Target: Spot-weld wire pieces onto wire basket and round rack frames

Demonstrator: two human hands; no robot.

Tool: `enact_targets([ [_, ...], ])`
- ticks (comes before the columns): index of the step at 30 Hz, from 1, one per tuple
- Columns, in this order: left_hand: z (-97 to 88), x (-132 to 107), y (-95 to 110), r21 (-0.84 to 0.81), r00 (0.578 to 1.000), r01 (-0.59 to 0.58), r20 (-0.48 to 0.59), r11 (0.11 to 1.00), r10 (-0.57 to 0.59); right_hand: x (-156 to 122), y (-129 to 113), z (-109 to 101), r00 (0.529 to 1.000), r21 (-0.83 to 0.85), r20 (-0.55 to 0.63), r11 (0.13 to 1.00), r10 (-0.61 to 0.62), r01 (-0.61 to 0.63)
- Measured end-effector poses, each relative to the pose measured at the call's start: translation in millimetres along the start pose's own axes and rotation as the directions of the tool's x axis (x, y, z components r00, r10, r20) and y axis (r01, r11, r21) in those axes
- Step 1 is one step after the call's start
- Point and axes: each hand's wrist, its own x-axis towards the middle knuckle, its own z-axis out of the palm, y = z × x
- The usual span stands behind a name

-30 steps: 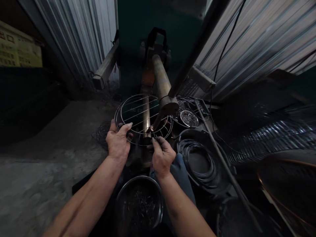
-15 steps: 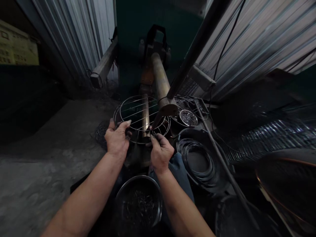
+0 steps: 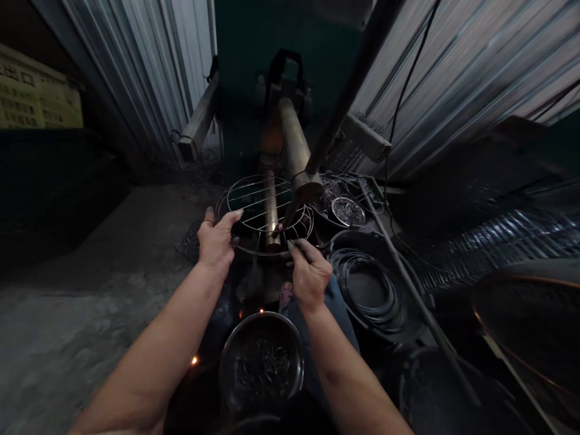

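A round wire rack [image 3: 247,212], with parallel wires across its upper ring, lies level between my hands. My left hand [image 3: 216,244] grips its left side, thumb stretched over the rim and fingers below. At the near right edge, my right hand [image 3: 312,272] pinches the rim; whether a small piece is also between those fingertips is hidden. Under the wires runs a brass-coloured lower bar [image 3: 270,208] of a welding machine. Its thick upper cylinder [image 3: 296,145] stands above, with a dark slanted tip [image 3: 287,219] reaching the rack near my right fingertips.
A metal bowl [image 3: 301,368] of short wire pieces sits below my hands, with glowing sparks [image 3: 194,360] nearby. On the right are a tub with coiled wire [image 3: 371,302], a long bar [image 3: 421,308] and small wire rounds [image 3: 348,210]. A yellow crate [image 3: 40,96] stands left.
My right hand has shifted right and slightly down, away from the dark tip. The rack sits a little further right. Orange sparks now show near the bowl.
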Motion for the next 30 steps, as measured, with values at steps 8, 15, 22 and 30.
enact_targets([
  [8, -1.5, 14, 11, 0.085, 0.998, 0.018, 0.051, 0.996, -0.022, -12, -12, 17, 0.984, 0.062, 0.178, 0.998, -0.013, 0.002],
  [15, -3.5, -21, 3, 0.032, 0.99, -0.109, 0.09, 0.994, 0.105, -9, -4, 16, 0.98, -0.026, 0.156, 0.992, 0.126, -0.123],
  [22, 5.1, -23, 2, 0.03, 0.989, -0.119, 0.092, 0.992, 0.115, -3, -11, 17, 0.981, 0.037, 0.12, 0.987, 0.154, -0.159],
  [30, 6.2, -21, -3, 0.006, 0.995, -0.071, 0.077, 0.997, 0.071, -12, 7, 14, 0.994, 0.073, 0.058, 0.993, 0.092, -0.096],
])
